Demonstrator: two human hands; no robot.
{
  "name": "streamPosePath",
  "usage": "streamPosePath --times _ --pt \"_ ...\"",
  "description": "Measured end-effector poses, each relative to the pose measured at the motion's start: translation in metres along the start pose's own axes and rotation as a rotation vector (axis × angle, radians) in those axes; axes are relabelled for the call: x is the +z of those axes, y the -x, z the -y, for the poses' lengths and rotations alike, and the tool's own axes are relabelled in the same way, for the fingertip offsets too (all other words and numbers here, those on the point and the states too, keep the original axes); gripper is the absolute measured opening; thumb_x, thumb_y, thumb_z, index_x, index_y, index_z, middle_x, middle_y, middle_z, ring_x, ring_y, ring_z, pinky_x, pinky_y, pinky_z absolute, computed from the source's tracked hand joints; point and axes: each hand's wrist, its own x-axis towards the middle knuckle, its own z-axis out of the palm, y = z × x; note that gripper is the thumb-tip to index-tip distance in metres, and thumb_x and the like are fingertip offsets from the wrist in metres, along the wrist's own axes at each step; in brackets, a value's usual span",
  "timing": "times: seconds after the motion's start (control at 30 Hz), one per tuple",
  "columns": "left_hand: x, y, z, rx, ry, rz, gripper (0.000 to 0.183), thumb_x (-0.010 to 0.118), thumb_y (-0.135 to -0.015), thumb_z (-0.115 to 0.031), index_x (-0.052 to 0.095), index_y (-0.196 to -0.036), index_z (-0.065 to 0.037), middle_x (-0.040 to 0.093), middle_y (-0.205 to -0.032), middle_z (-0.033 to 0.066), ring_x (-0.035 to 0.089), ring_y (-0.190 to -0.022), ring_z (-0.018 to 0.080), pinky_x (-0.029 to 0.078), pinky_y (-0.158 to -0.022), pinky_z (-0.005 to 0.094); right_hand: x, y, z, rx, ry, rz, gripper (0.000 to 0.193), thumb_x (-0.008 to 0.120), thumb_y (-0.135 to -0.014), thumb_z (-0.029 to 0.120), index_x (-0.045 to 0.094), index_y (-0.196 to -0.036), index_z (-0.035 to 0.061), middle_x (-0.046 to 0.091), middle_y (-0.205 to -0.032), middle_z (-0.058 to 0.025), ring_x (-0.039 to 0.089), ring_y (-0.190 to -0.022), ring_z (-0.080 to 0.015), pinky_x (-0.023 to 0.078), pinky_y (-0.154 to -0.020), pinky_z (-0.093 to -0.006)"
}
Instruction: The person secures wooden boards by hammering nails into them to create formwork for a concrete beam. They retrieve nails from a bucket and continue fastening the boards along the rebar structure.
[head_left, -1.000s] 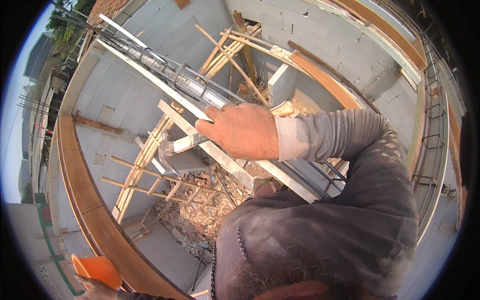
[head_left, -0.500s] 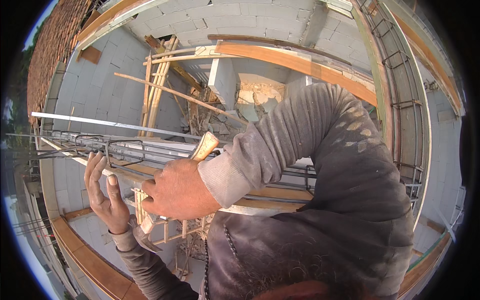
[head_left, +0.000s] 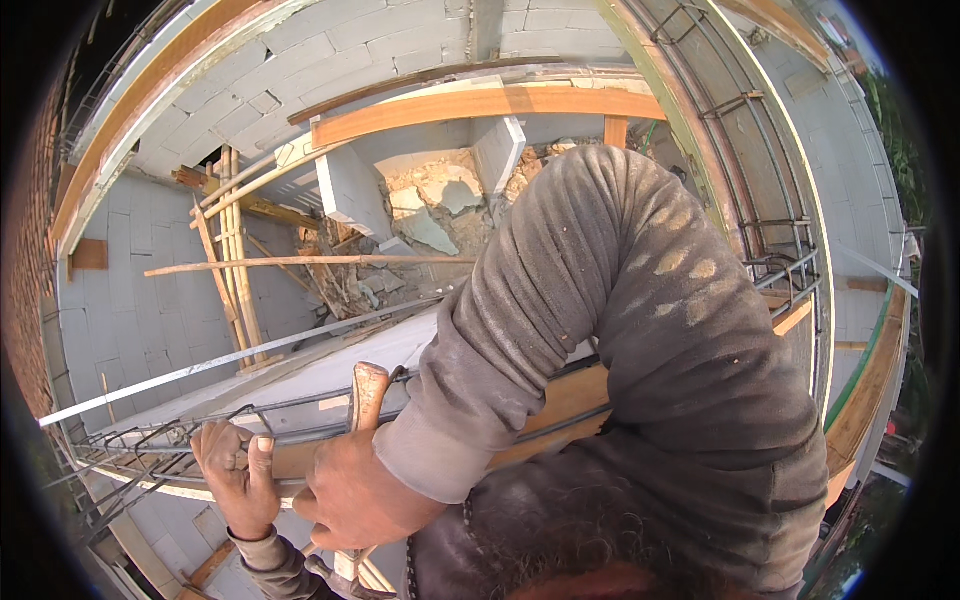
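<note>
My right hand point(head_left: 360, 492) is closed round a hammer, whose pale wooden handle end point(head_left: 369, 392) sticks up above the fist. The hammer's metal head point(head_left: 345, 578) shows below the hand, near the lower edge. Just to the left, my left hand point(head_left: 238, 480) has its fingers curled over at the edge of a long board form, thumb pointing up. Something dark shows between its fingers and thumb; I cannot make out what it is. Steel reinforcing bars point(head_left: 290, 435) with bent stirrups run along the form beside both hands.
Beyond the form, a long pale metal strip point(head_left: 230, 358) crosses at a slant. Broken rubble point(head_left: 425, 215) lies below between grey block walls point(head_left: 130, 290). Bamboo poles point(head_left: 235, 270) stand at the left, and an orange-brown plank point(head_left: 480, 103) spans the far side. Another rebar cage point(head_left: 745, 130) fills the right-hand form.
The view has shifted, and both hands now sit lower in it. My left hand's fingers, stretched up before, are now curled. My right hand still grips the hammer.
</note>
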Motion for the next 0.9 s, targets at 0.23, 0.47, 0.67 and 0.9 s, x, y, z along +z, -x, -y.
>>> streamPosePath --times 0.23,0.47,0.67,0.9 --pt "0.003 0.001 0.001 0.015 -0.007 -0.05 0.053 0.067 -0.102 -0.04 0.043 -0.073 -0.002 0.043 -0.073 0.0114 0.041 -0.078 0.0317 0.033 -0.084 0.044 0.001 -0.004 0.005 0.062 0.061 0.035 0.03 0.073 -0.088 0.026 0.064 -0.102 0.0009 0.064 -0.092 -0.0116 0.075 -0.08 -0.0307 0.06 -0.056 -0.0464" --pt "0.008 0.005 -0.001 0.023 0.032 -0.067 0.051 0.066 -0.104 -0.035 0.045 -0.072 -0.002 0.044 -0.071 0.0126 0.045 -0.077 0.0336 0.035 -0.083 0.0441 -0.032 -0.002 0.016 0.253 -0.063 0.277 0.024 0.07 -0.09 0.019 0.064 -0.104 -0.0002 0.066 -0.101 -0.0158 0.075 -0.089 -0.0375 0.062 -0.065 -0.0502" --pt "0.017 0.009 0.033 0.121 -0.042 -0.135 0.044 0.066 -0.105 -0.031 0.052 -0.074 -0.002 0.048 -0.07 0.0126 0.049 -0.079 0.0347 0.037 -0.083 0.0461 -0.059 0.019 0.047 0.483 -0.19 -0.069 0.028 0.069 -0.094 0.019 0.062 -0.11 -0.0026 0.061 -0.115 -0.0203 0.072 -0.095 -0.0397 0.059 -0.081 -0.0511" --pt "0.008 0.011 0.01 0.09 -0.049 -0.115 0.036 0.069 -0.104 -0.03 0.062 -0.083 -0.002 0.058 -0.077 0.0136 0.055 -0.079 0.0347 0.04 -0.079 0.0467 -0.107 0.081 0.093 1.108 0.053 -0.451 0.033 0.07 -0.097 0.025 0.066 -0.109 -0.0058 0.067 -0.111 -0.0242 0.07 -0.102 -0.0433 0.056 -0.09 -0.0494"
